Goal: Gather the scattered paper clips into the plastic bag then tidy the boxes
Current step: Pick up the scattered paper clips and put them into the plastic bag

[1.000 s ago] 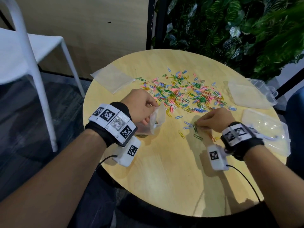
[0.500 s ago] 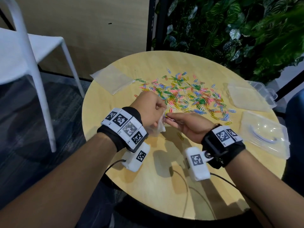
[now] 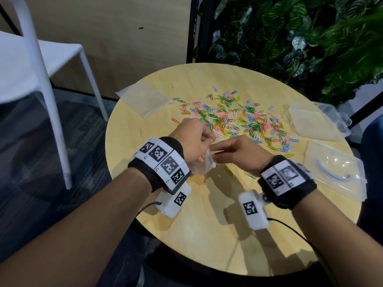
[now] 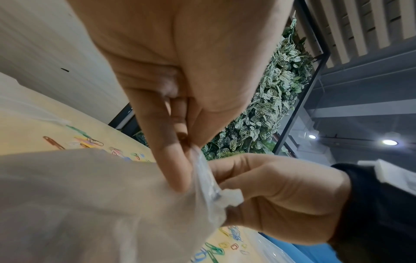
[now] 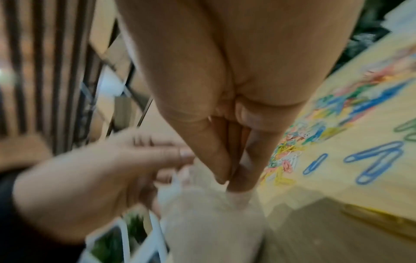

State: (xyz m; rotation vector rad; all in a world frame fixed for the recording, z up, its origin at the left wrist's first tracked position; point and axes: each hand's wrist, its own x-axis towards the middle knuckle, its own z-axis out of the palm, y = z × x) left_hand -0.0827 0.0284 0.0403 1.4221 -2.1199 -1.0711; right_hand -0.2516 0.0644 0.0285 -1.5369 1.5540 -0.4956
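Observation:
A small clear plastic bag (image 3: 202,167) hangs just above the round wooden table (image 3: 207,235). My left hand (image 3: 204,142) pinches its rim between thumb and fingers (image 4: 173,165), beside the white zip slider (image 4: 231,197). My right hand (image 3: 216,149) meets it from the right, with its fingertips (image 5: 238,181) bunched together and pointing down into the bag's mouth (image 5: 213,204). The fingers hide the paper clips pinched between them. Several coloured paper clips (image 3: 238,119) lie scattered across the far half of the table.
Two clear plastic boxes sit at the right edge, one far (image 3: 319,121) and one near (image 3: 335,175). A flat empty bag (image 3: 143,100) lies at the far left. A few loose clips (image 3: 249,174) lie under my right wrist. A white chair (image 3: 41,59) stands left; foliage (image 3: 290,38) is behind.
My right hand left the loose clips on the table and moved left and up to the mouth of the bag. The left hand raised the bag slightly and kept its hold.

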